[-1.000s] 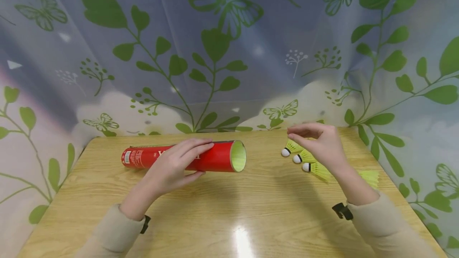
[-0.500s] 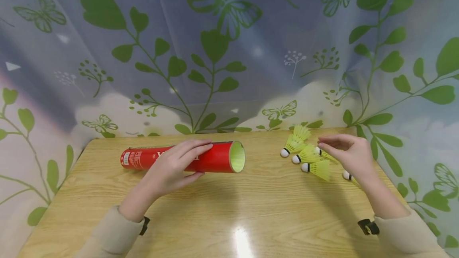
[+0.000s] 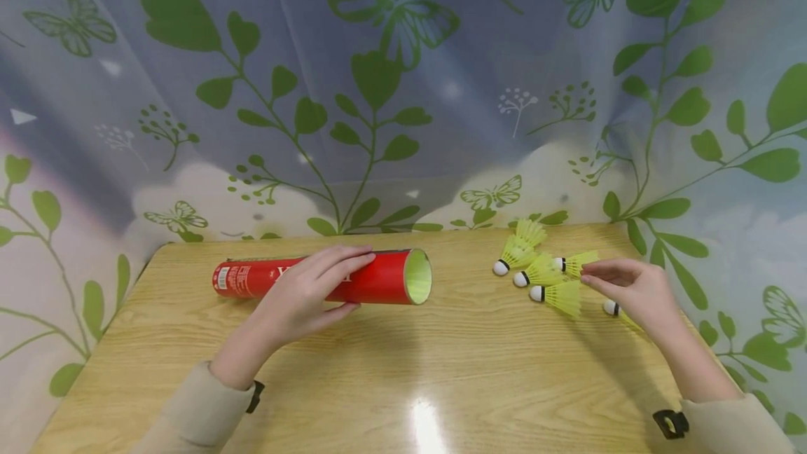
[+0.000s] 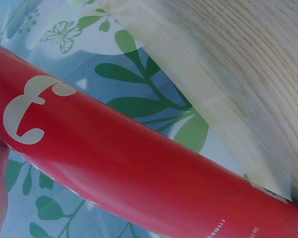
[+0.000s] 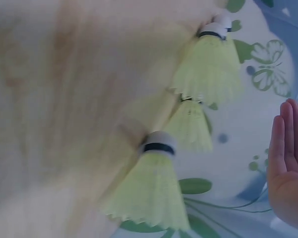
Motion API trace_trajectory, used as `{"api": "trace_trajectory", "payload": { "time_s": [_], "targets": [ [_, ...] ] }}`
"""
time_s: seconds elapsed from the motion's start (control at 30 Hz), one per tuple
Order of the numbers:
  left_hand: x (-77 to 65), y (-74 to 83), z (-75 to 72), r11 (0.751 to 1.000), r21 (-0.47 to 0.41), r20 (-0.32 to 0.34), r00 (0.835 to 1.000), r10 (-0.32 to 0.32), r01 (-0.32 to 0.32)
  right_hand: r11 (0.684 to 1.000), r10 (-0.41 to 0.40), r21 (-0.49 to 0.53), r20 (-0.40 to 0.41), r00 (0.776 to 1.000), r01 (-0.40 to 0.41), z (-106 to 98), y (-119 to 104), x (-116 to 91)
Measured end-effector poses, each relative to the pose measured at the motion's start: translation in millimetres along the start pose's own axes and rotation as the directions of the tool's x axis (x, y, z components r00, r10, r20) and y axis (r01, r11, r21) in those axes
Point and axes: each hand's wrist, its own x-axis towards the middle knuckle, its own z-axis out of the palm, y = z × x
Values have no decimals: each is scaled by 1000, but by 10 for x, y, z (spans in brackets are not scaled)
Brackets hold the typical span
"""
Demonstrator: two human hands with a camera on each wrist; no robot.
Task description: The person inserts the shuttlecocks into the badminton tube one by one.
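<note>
My left hand grips a red shuttlecock tube, its fingers over the top and the thumb along the near side. The tube lies sideways, its uncovered pale-green end facing right; the left wrist view shows its red wall close up. Above the right side of the table is my right hand, its fingertips by the skirt of a yellow shuttlecock. In the right wrist view that hand has straight fingers and holds nothing. Partly behind it in the head view lies another shuttlecock.
Several more yellow shuttlecocks with white heads, among them a front one and a left one, lie close together on the wooden table. A patterned curtain hangs along the table's back and sides.
My right hand has moved right and toward me, away from above the left shuttlecocks, uncovering several of them. The left hand and tube have stayed in place.
</note>
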Motion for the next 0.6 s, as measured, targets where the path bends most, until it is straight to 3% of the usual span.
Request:
{"api": "trace_trajectory", "payload": {
  "time_s": [0.37, 0.6],
  "targets": [
    [1, -8, 13, 1000, -10, -3, 1000, -1, 1, 998, 37, -53, 59, 998, -34, 10, 222, -26],
    [10, -1, 11, 1000, 0, 15, 1000, -20, 20, 998, 16, -64, 72, 997, -11, 42, 349, -43]
  ]
}}
